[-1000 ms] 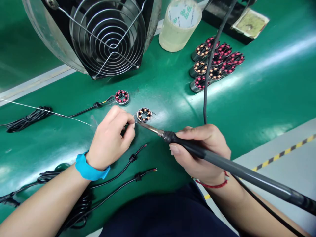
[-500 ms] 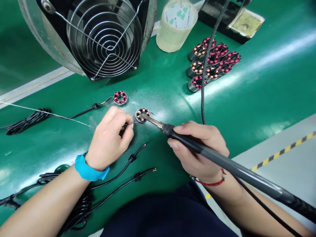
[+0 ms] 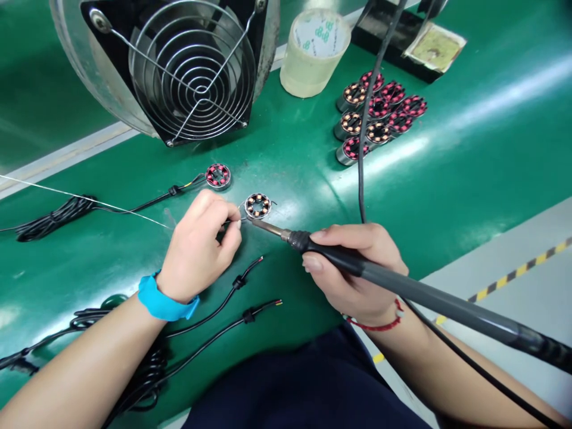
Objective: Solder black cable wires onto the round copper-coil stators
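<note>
One glossy green tabletop [image 3: 304, 173], and over it a long grey-and-black soldering iron [image 3: 424, 296], gripped by the right hand [image 3: 364, 298]; left hand [image 3: 199, 247] beside the round copper-coiled metal ring [image 3: 257, 213], lying flat at the iron's tip, fingertips pinching thin wire [image 3: 243, 219].

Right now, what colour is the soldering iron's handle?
The handle is black at the grip, then grey, then black again; best in the head view.
</note>
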`<state>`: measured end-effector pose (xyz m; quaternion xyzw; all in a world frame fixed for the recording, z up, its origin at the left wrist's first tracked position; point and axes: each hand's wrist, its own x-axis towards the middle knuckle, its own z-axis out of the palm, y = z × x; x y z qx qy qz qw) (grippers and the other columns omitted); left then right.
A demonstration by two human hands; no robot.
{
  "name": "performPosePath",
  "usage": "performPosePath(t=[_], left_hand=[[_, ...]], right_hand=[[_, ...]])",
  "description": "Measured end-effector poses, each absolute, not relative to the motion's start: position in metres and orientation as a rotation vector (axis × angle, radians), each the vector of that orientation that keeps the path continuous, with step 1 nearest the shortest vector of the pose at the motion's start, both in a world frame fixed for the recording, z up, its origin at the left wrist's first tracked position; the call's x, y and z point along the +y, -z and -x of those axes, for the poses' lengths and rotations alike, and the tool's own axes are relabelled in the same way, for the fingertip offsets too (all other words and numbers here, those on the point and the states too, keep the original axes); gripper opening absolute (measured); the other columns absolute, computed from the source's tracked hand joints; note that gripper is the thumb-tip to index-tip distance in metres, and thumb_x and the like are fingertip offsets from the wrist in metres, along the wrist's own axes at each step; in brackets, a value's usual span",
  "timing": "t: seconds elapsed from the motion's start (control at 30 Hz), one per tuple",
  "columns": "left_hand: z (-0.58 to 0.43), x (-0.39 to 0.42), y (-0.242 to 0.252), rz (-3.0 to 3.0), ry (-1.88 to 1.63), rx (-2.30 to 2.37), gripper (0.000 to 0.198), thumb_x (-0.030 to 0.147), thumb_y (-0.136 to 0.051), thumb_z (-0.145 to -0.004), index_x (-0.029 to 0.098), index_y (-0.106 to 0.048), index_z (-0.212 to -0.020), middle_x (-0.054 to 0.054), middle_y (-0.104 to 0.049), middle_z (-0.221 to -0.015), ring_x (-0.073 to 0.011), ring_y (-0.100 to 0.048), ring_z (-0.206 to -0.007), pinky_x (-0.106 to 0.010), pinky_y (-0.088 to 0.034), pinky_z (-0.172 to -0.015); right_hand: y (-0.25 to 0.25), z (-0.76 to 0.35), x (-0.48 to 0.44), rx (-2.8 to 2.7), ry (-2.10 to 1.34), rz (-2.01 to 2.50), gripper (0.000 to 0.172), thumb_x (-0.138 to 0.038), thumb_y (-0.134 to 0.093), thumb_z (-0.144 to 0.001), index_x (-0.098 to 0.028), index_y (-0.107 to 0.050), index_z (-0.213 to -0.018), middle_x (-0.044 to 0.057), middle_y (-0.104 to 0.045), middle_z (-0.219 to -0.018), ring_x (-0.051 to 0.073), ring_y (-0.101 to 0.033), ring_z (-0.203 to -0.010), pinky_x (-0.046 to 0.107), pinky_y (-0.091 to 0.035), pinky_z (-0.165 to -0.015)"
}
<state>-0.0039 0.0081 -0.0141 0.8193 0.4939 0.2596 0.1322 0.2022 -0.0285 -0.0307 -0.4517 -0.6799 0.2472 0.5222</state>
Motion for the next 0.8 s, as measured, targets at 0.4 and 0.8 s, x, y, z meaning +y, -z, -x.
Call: performPosePath(t=[0.4, 0.8], left_hand=[[0.005, 0.008, 0.013, -2.384, -0.716, 1.454, 0.014, 0.008, -0.049, -0.084, 0.019, -0.053, -0.077, -0.003, -0.057, -0.079, -0.0158, -0.055, -0.077, -0.03, -0.047, -0.069], [0.005, 0.007, 0.014, -2.381, -0.74, 1.424, 0.015, 0.006, -0.048, -0.084, 0.019, -0.053, -0.079, -0.003, -0.055, -0.082, -0.0149, -0.055, -0.077, -0.027, -0.047, -0.066]], right_hand=[[0.019, -0.2, -0.019, -1.764, -0.653, 1.044, 0.03, -0.015, -0.065, -0.085, -0.024, -0.061, -0.114, 0.003, -0.074, -0.098, 0.017, -0.072, -0.075, 0.031, -0.061, -0.071], [0.018, -0.205, -0.013, -1.758, -0.479, 0.987, 0.025, -0.021, -0.07, -0.078, -0.024, -0.066, -0.103, 0.002, -0.071, -0.073, 0.015, -0.061, -0.052, 0.028, -0.05, -0.042]])
